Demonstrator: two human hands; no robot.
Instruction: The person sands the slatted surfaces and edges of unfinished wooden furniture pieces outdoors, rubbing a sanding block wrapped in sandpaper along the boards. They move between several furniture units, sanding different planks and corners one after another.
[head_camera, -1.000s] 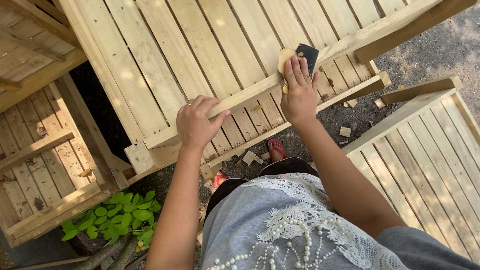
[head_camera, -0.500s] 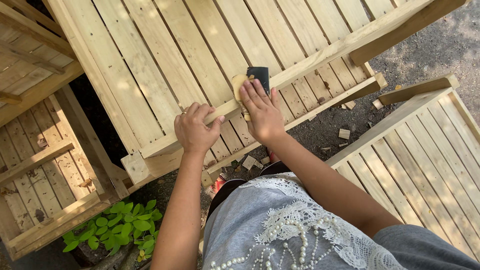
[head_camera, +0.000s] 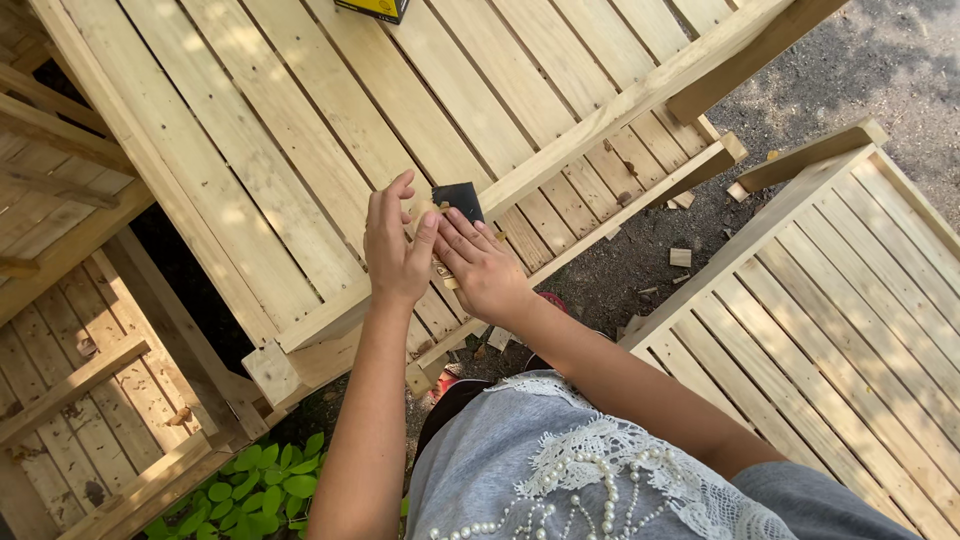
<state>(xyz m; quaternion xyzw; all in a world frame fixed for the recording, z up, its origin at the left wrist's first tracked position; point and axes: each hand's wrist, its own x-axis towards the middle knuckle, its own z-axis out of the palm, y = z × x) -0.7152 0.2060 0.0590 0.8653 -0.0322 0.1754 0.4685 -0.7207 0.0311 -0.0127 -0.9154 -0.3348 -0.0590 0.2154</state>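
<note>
— What do you have at the hands?

— I see my right hand (head_camera: 487, 268) pressing a dark sheet of sandpaper (head_camera: 459, 199) against the raised rail (head_camera: 620, 110) of the slatted pine panel (head_camera: 260, 130), fingers spread flat over it; only its top corner shows past the fingertips. My left hand (head_camera: 395, 245) sits just beside it at nine o'clock, thumb touching the right hand, fingers loosely curled and lifted. Whether it grips the sheet too, I cannot tell.

— And around that?

— At twelve o'clock, on the top edge, the corner of a yellow box (head_camera: 372, 8) rests on the slats. At three o'clock stands a second slatted panel (head_camera: 850, 320), with wood offcuts (head_camera: 680, 257) on the gravel (head_camera: 880, 70) between. At seven o'clock, green leaves (head_camera: 255, 490); at nine, another wooden frame (head_camera: 70, 390).
</note>
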